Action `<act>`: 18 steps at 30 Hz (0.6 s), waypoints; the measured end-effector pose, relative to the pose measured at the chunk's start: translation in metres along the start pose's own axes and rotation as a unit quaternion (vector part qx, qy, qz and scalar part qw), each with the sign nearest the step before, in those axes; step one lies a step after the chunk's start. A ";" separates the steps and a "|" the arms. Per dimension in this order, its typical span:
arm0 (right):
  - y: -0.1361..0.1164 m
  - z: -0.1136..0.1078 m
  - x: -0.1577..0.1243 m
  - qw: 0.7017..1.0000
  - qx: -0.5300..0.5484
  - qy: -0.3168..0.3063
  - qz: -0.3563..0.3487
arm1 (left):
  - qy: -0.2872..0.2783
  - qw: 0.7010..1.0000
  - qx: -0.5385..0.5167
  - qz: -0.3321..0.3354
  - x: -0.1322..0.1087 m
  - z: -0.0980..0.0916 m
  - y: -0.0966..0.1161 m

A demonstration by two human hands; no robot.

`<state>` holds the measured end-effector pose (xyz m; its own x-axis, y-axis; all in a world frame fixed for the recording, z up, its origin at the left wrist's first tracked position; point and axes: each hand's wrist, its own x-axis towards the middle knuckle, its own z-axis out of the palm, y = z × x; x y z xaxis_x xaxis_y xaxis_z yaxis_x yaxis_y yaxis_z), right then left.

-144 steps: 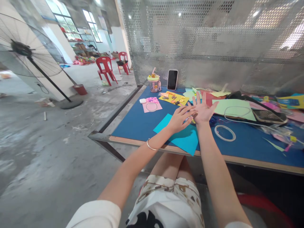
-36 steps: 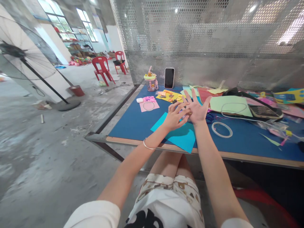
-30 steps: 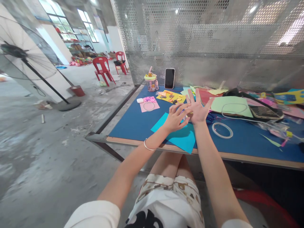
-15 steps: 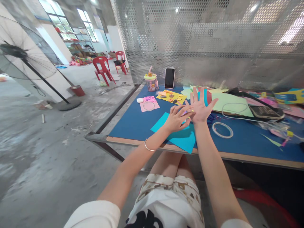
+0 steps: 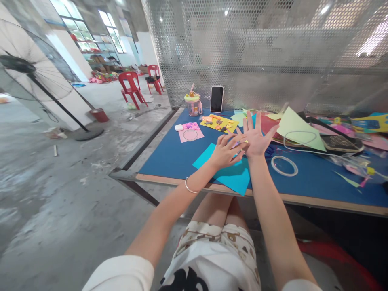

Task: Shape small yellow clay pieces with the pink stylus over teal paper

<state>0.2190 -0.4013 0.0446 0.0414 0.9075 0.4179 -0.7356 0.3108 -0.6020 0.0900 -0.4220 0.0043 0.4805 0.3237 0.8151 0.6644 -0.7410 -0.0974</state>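
Overlapping in view, the left hand (image 5: 227, 151), fingers loosely parted, and the spread right hand (image 5: 256, 139) show no visible hold; the cyan sheet (image 5: 233, 176) lies below on the table (image 5: 169, 157). Light, relaxed fingertips should serve best.

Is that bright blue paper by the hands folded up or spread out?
Spread out: the blue paper lies flat on the table, one corner poking past its near edge. The left hand hides part of it.

Two hands (image 5: 226, 152), one phone (image 5: 216, 99), at least two chairs (image 5: 133, 90)
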 end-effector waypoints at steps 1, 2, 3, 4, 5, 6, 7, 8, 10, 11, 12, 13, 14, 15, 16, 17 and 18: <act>0.001 -0.001 0.000 1.000 0.000 -0.002 -0.002 | 0.002 1.000 -0.002 -0.004 0.000 0.000 0.000; 0.001 -0.001 0.001 1.000 -0.003 -0.004 -0.005 | 0.006 1.000 -0.004 -0.008 0.000 0.000 0.001; 0.001 -0.001 0.001 1.000 -0.010 -0.009 -0.008 | 0.007 1.000 -0.007 -0.012 0.001 0.000 0.001; 0.001 -0.002 0.001 1.000 -0.022 -0.016 -0.009 | 0.005 1.000 -0.007 -0.015 0.001 0.000 0.002; 0.001 -0.002 0.001 0.999 -0.037 -0.025 -0.010 | 0.001 1.000 -0.006 -0.018 0.001 -0.001 0.003; 0.001 -0.002 0.001 0.998 -0.055 -0.034 -0.011 | -0.003 1.000 -0.003 -0.021 0.001 -0.001 0.003; 0.000 -0.002 0.001 0.996 -0.074 -0.041 -0.013 | -0.007 1.000 -0.001 -0.024 0.001 -0.002 0.004; -0.001 -0.002 0.001 0.994 -0.094 -0.046 -0.014 | -0.007 1.000 0.000 -0.026 0.001 -0.002 0.004; -0.002 -0.002 0.001 0.989 -0.139 -0.051 -0.019 | 0.004 0.999 -0.001 -0.033 0.001 -0.003 0.004; -0.003 -0.003 0.001 0.985 -0.162 -0.053 -0.021 | 0.011 0.999 -0.002 -0.039 0.000 -0.003 0.003; -0.003 -0.004 0.001 0.981 -0.185 -0.054 -0.024 | 0.018 0.999 -0.004 -0.046 0.000 -0.003 0.003; -0.004 -0.006 0.001 0.977 -0.204 -0.056 -0.027 | 0.023 0.998 -0.006 -0.052 -0.001 -0.003 0.002; -0.004 -0.007 0.001 0.974 -0.217 -0.058 -0.030 | 0.026 0.998 -0.010 -0.055 -0.001 -0.003 0.001; -0.004 -0.009 0.002 0.973 -0.219 -0.061 -0.034 | 0.026 0.998 -0.014 -0.056 -0.001 -0.003 0.000; -0.004 -0.010 0.002 0.974 -0.213 -0.064 -0.037 | 0.024 0.998 -0.017 -0.055 -0.002 -0.003 0.000; -0.004 -0.011 0.002 0.976 -0.201 -0.067 -0.040 | 0.019 0.998 -0.021 -0.053 -0.002 -0.003 0.000; -0.004 -0.012 0.002 0.979 -0.189 -0.068 -0.043 | 0.012 0.998 -0.024 -0.051 -0.001 -0.003 0.000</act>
<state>0.2302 -0.3975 0.0401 -0.0182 0.8354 0.5494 -0.4296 0.4896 -0.7588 0.0874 -0.4241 0.0049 0.3963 0.3854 0.8333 0.6816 -0.7316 0.0142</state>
